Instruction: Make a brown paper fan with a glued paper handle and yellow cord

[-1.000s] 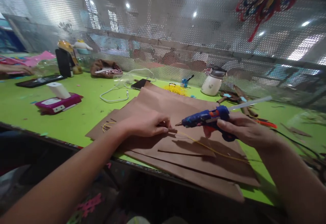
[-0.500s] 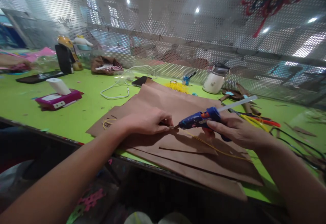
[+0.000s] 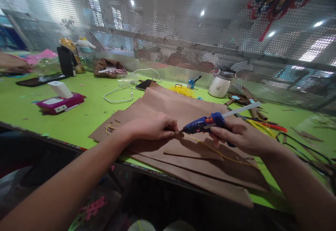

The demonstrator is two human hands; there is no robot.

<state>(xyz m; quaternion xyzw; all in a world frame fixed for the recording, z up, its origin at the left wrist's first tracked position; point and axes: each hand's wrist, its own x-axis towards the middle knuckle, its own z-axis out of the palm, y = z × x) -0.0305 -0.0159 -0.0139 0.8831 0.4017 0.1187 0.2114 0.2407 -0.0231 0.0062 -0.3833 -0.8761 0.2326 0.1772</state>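
Note:
My right hand (image 3: 233,134) is closed round the handle of a blue hot glue gun (image 3: 202,124), with a clear glue stick (image 3: 243,109) jutting from its back. The gun's nozzle points left and meets a small thin brown strip (image 3: 178,132) at my left fingertips. My left hand (image 3: 157,125) pinches that strip, mostly hidden by the fingers, just above brown paper sheets (image 3: 162,101). A yellow cord (image 3: 223,155) runs over the paper beneath the gun. To the left of my left wrist lie a yellow loop (image 3: 111,128) and several short thin brown pieces.
On the green table (image 3: 91,115) are a magenta power strip (image 3: 61,103) with a white plug, a white cable (image 3: 118,101), yellow shreds (image 3: 182,91), a small blue jar (image 3: 191,83) and a white jug (image 3: 220,84). Black cords (image 3: 301,150) lie right of my right arm. A perforated metal screen (image 3: 170,21) stands behind.
The glue gun and my right hand have shifted slightly left, the nozzle closer to my left fingertips. My left hand keeps its pinch in nearly the same place.

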